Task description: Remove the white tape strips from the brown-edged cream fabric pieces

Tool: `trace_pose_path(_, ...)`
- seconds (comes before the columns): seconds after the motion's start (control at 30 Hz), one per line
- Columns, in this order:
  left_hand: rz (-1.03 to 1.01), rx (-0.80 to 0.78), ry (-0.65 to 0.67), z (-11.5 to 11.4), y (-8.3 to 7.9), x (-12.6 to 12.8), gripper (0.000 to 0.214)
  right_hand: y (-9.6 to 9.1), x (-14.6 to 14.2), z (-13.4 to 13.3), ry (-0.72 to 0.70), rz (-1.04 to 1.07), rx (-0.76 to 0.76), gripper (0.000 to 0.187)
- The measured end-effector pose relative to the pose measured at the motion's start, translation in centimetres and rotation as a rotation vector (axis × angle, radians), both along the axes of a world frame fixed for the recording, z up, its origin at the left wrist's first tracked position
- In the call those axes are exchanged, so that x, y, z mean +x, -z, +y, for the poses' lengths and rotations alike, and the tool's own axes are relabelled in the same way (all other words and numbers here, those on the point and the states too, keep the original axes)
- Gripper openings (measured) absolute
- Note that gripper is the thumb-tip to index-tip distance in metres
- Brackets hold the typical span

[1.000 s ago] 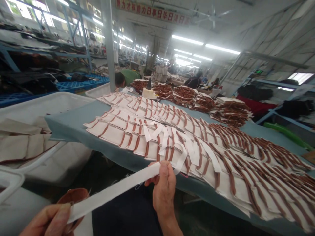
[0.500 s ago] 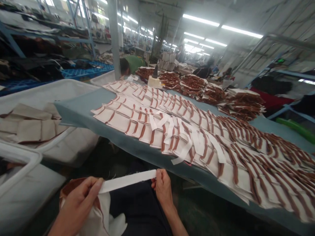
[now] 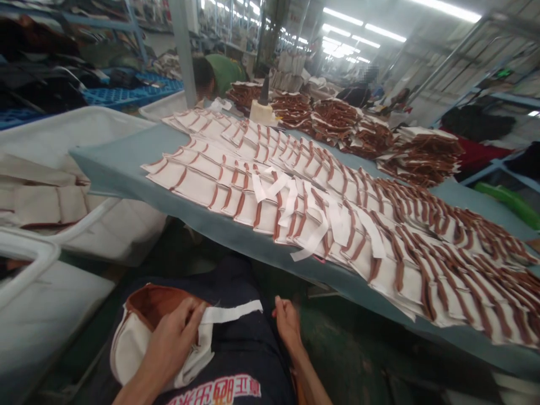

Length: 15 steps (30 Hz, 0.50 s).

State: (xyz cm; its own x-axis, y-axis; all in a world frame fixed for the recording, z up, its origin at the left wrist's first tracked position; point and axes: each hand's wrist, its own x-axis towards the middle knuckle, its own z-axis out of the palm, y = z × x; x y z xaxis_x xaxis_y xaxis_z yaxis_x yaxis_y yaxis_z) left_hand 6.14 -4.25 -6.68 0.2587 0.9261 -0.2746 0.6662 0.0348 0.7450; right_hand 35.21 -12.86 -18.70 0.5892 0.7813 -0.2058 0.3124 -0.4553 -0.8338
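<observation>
My left hand rests low on my lap and pinches one end of a white fabric strip against a cream pouch with a brown rim. The strip lies across my dark trousers toward my right hand. That hand sits just past the strip's free end with its fingers curled, and nothing shows in them. Beyond my knees, a grey-blue table carries overlapping rows of cream pieces with brown trim, with loose white strips on top.
White bins with folded cream pieces stand at the left. Stacks of brown-trimmed pieces sit at the table's far end. A person in green bends there beside a pillar. Shelving lines the left.
Both hands dropped to my lap and drew closer together. The strip, earlier stretched taut between them, now lies slack, and my right hand has let go of its end. The camera tilted down.
</observation>
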Motion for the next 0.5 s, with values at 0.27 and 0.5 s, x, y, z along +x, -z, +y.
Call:
trace_pose_path(0.27, -0.066, -0.030, -0.064, 0.1, -1.5, 1.2, 0.043, -5.4, -3.6, 3.6, -0.358, -0.027, 0.049, 0.042)
trace_pose_path(0.5, -0.105, -0.009, -0.189, -0.2, -1.5, 0.7, 0.036, -5.0, -6.9, 5.1, -0.767, 0.127, 0.004, 0.030)
